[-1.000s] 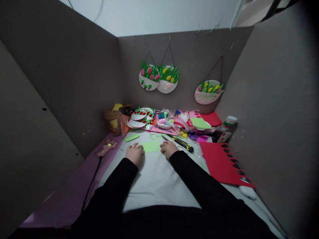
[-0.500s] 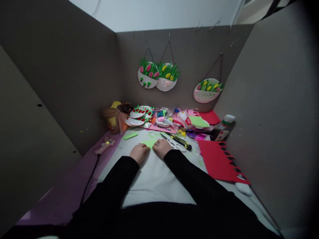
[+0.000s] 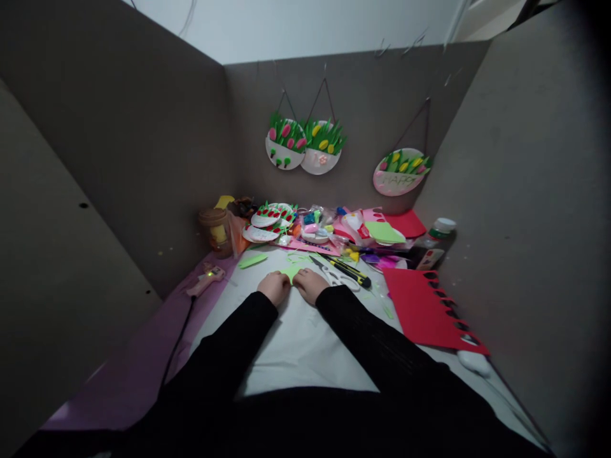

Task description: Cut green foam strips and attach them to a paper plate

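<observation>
On the right hanging plate, the word "HAPPY" is standing in capital letters. The brown cup and the bottle are also carrying labels, but their print is appearing too small for reading.

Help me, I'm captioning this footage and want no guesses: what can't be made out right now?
All in the head view:
Green sheet: mostly covered by the left hand and right hand; whether it is folded can't be told.
Black cable: its far end is hidden behind the left sleeve.
Capped bottle: its markings are too small to read.
</observation>
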The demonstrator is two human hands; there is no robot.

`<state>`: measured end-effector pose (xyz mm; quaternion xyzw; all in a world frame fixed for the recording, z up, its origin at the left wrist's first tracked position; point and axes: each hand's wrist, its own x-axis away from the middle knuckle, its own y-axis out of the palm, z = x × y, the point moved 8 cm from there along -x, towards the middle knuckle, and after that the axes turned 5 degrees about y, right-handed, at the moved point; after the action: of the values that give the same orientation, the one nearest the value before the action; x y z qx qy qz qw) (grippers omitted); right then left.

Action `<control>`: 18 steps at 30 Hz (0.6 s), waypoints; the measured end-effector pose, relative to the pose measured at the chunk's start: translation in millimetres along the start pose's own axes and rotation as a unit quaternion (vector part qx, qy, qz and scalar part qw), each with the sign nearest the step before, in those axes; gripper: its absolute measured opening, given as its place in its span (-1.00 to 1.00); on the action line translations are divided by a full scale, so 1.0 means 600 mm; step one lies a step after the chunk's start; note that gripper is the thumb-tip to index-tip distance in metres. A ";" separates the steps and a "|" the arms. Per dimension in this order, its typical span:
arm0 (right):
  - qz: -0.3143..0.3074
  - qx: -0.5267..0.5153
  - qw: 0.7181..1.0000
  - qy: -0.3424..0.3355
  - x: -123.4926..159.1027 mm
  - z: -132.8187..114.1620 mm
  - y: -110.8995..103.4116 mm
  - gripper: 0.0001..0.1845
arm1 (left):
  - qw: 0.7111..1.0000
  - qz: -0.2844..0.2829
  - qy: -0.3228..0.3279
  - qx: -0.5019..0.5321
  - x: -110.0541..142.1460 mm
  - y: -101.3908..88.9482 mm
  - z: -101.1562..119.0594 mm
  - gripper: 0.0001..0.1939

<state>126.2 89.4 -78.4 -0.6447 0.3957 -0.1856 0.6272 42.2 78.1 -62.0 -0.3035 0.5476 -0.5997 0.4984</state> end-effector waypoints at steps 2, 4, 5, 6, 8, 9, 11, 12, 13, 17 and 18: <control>0.017 -0.033 0.999 0.008 -0.003 0.006 0.000 -0.85 | 1.000 0.013 0.001 0.011 0.003 0.000 -0.005 -0.76; 0.025 -0.064 0.997 0.021 -0.006 0.011 0.001 -0.83 | 1.000 0.014 0.001 0.023 0.004 0.000 -0.009 -0.76; 0.025 -0.079 0.996 0.027 -0.007 0.013 0.002 -0.82 | 1.000 0.011 0.002 0.029 0.003 0.000 -0.011 -0.76; 0.024 -0.092 0.995 0.034 -0.007 0.015 0.003 -0.81 | 0.999 0.007 0.001 0.034 0.003 0.000 -0.013 -0.76; 0.026 -0.114 0.992 0.054 -0.008 0.021 0.003 -0.80 | 0.999 -0.002 -0.010 0.043 0.002 0.000 -0.021 -0.75; 0.028 -0.120 0.990 0.068 -0.008 0.025 0.002 -0.80 | 0.999 -0.009 -0.020 0.046 0.001 0.000 -0.026 -0.74; 0.030 -0.125 0.987 0.101 -0.007 0.034 0.002 -0.80 | 0.997 -0.026 -0.045 0.049 0.002 0.002 -0.037 -0.73; 0.031 -0.125 0.985 0.115 -0.008 0.039 0.002 -0.80 | 0.997 -0.034 -0.058 0.049 0.002 0.003 -0.042 -0.73; 0.030 -0.124 0.984 0.127 -0.008 0.043 0.003 -0.80 | 0.996 -0.041 -0.069 0.047 0.003 0.004 -0.047 -0.73; 0.030 -0.113 0.981 0.156 -0.009 0.054 0.007 -0.80 | 0.992 -0.052 -0.107 0.035 0.006 0.005 -0.066 -0.73; 0.028 -0.109 0.981 0.159 -0.010 0.056 0.009 -0.80 | 0.991 -0.055 -0.116 0.033 0.007 0.004 -0.070 -0.74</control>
<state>146.0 116.6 -86.7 -0.6599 0.5262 -0.2238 0.4873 3.1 89.5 -74.5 -0.3839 0.4484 -0.6051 0.5342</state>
